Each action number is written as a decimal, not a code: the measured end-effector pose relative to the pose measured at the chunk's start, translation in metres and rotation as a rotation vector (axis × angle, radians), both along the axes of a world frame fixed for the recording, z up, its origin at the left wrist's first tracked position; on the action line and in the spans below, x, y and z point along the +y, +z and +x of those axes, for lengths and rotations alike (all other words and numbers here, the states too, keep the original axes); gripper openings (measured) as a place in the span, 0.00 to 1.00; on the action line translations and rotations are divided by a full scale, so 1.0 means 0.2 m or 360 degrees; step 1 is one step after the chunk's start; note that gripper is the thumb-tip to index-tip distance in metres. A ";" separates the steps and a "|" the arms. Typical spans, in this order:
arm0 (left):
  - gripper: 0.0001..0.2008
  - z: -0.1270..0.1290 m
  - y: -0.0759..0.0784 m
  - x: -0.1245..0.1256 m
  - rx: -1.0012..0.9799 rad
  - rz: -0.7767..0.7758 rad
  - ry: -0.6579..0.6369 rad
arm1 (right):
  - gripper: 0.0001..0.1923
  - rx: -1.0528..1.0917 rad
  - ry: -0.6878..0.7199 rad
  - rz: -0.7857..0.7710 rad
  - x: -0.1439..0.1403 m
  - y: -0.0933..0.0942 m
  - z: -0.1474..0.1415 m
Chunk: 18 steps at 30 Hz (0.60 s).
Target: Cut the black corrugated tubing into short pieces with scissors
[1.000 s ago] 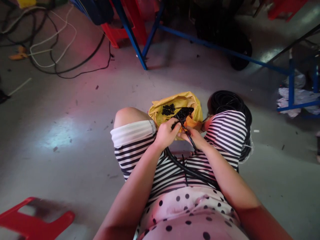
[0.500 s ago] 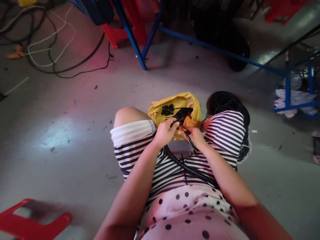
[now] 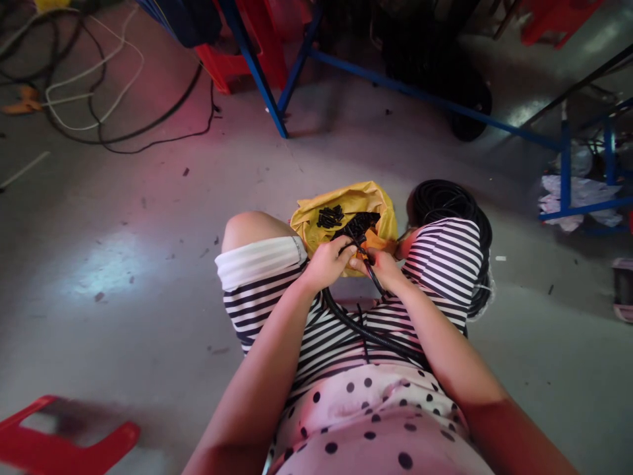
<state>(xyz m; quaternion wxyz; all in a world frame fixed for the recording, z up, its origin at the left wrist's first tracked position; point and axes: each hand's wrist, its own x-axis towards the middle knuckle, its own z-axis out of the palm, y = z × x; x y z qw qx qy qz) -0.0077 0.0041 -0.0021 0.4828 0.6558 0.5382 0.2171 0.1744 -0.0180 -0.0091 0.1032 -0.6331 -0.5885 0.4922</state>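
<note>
Over the yellow bag (image 3: 316, 204), my two hands are close together with fingers closed. My left hand (image 3: 327, 264) pinches a black corrugated tube (image 3: 378, 338), which curves down across my lap towards the right. My right hand (image 3: 386, 269) is shut on a thinner-looking black tube (image 3: 374, 278), whose upper part crosses in front of my left fingertips. Whether the two are one piece, I cannot tell. Short black pieces (image 3: 330, 216) lie inside the open bag, beside an orange patch (image 3: 373, 240) close to my right hand.
A coil of black tubing (image 3: 445, 198) lies beside my right knee. Blue metal frame legs (image 3: 257, 72) and a red stool (image 3: 222, 63) stand ahead. Loose cables (image 3: 148, 128) spread over the floor at the upper left. Another red stool (image 3: 64, 448) is at the lower left.
The view has shifted slightly. My hands keep their hold over the bag, with only a small movement of the fingers and the black tube between them.
</note>
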 end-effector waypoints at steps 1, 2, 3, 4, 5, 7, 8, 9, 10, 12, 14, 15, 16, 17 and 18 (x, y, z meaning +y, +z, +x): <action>0.11 0.00 0.00 0.00 -0.0013 -0.0004 0.0007 | 0.23 -0.0025 0.0004 -0.0002 0.00 0.00 0.00; 0.11 0.00 0.00 0.00 -0.0031 -0.0005 0.0022 | 0.23 -0.0060 0.0001 0.0008 0.00 0.00 0.00; 0.11 0.00 0.00 0.01 -0.0051 -0.0002 0.0042 | 0.24 -0.0097 -0.0003 0.0017 0.01 0.00 0.00; 0.11 0.00 -0.01 0.01 -0.0071 0.0001 0.0064 | 0.24 -0.0133 -0.0009 0.0026 0.01 0.00 0.00; 0.11 0.00 -0.01 0.01 -0.0086 0.0003 0.0085 | 0.24 -0.0164 -0.0014 0.0031 0.02 0.01 0.00; 0.11 0.00 -0.02 0.01 -0.0098 -0.0011 0.0121 | 0.25 -0.0215 -0.0017 0.0038 0.03 0.00 0.00; 0.11 0.00 -0.02 0.01 -0.0100 -0.0023 0.0136 | 0.25 -0.0230 -0.0016 0.0037 0.03 0.00 0.00; 0.11 0.00 -0.02 0.01 -0.0104 -0.0036 0.0148 | 0.25 -0.0236 -0.0015 0.0037 0.03 0.00 0.00; 0.11 0.00 -0.03 0.01 -0.0108 -0.0050 0.0160 | 0.25 -0.0238 -0.0012 0.0041 0.03 -0.01 0.00; 0.11 0.00 -0.03 0.01 -0.0115 -0.0062 0.0181 | 0.25 -0.0244 -0.0009 0.0049 0.03 -0.02 0.00; 0.10 0.00 -0.04 0.01 -0.0123 -0.0042 0.0190 | 0.25 -0.0256 -0.0003 0.0049 0.03 -0.02 0.00; 0.10 0.00 -0.04 0.01 -0.0134 -0.0025 0.0193 | 0.25 -0.0265 -0.0003 0.0048 0.03 -0.03 0.00; 0.10 -0.01 -0.04 0.01 -0.0150 -0.0015 0.0195 | 0.25 -0.0275 -0.0004 0.0049 0.03 -0.03 0.00; 0.10 -0.01 -0.04 0.01 -0.0174 -0.0020 0.0200 | 0.25 -0.0286 -0.0006 0.0053 0.03 -0.02 0.00; 0.10 -0.01 -0.05 0.01 -0.0203 -0.0048 0.0210 | 0.25 -0.0295 -0.0008 0.0062 0.03 -0.02 0.00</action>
